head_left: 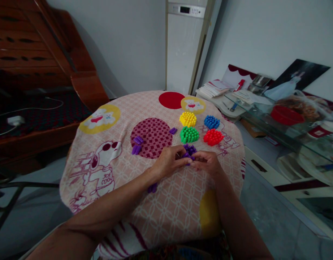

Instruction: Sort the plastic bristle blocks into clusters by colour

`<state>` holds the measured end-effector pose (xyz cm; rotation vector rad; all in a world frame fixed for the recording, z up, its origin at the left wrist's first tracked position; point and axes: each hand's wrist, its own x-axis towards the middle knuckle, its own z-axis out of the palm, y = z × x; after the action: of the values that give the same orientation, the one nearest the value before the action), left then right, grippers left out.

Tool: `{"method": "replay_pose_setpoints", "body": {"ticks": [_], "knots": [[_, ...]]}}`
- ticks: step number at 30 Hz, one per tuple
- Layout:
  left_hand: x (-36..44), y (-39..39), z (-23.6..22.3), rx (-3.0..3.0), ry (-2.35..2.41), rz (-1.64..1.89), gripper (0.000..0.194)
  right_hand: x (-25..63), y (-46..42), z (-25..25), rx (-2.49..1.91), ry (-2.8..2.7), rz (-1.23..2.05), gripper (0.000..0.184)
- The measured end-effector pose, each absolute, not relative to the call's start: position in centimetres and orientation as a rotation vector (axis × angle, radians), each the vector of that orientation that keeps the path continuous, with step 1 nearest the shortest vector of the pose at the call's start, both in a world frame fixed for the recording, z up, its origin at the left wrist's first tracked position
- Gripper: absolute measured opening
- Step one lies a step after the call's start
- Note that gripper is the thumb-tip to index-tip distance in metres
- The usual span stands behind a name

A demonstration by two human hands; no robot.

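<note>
- Taking the tabletop as a clock with 12 at the far side, the rounded table edge (64,177) curves well outside both hands; patterned cloth (169,213) stretches from them towards 6 o'clock.
- More cloth spreads towards 8 o'clock, beyond the left forearm.
- Tightest room is at 1 to 2 o'clock, where the yellow cluster (188,119), green cluster (189,134), blue cluster (212,122) and red cluster (213,137) sit close together.
- The left hand (170,160) and right hand (207,162) meet right of centre, fingers narrowed on small purple pieces (188,156); whether these are joined cannot be told.
- A purple cluster (190,148) lies just beyond the fingertips, partly hidden.
- Loose purple bits (138,140) lie at 10 o'clock from the hands, another near 11, and more beside the left forearm at 8.
- The cloth shows cartoon figures and coloured circles.
- Around the table: wooden bench (86,85) at 10 o'clock, white upright unit (184,50) at 12 to 1, glass shelf (277,119) at 2 to 3.
</note>
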<state>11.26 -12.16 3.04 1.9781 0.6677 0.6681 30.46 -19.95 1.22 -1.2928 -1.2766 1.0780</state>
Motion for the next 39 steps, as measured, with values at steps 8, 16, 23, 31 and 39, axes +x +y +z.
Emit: {"method": "replay_pose_setpoints", "body": {"ticks": [8, 16, 23, 31, 39], "knots": [[9.0, -9.4, 4.2, 2.004, 0.651, 0.766, 0.012, 33.3, -20.8, 1.2, -1.421, -1.392, 0.950, 0.016], [7.1, -7.4, 4.9, 2.093, 0.811, 0.832, 0.020, 33.4, -20.1, 0.0, -1.478, -1.433, 0.922, 0.018], [4.5, -4.3, 4.5, 2.146, 1.064, 0.917, 0.018, 33.0, -19.4, -0.5, -1.472, -1.378, 0.890, 0.015], [6.0, -2.8, 3.1, 2.433, 1.286, 0.778, 0.026, 33.2, -20.1, -0.3, -1.521, -1.277, 0.722, 0.009], [-1.1, 0.9, 3.6, 2.385, 1.783, 0.484, 0.022, 33.2, -20.3, -0.1, -1.500, -1.194, 0.618, 0.013]]}}
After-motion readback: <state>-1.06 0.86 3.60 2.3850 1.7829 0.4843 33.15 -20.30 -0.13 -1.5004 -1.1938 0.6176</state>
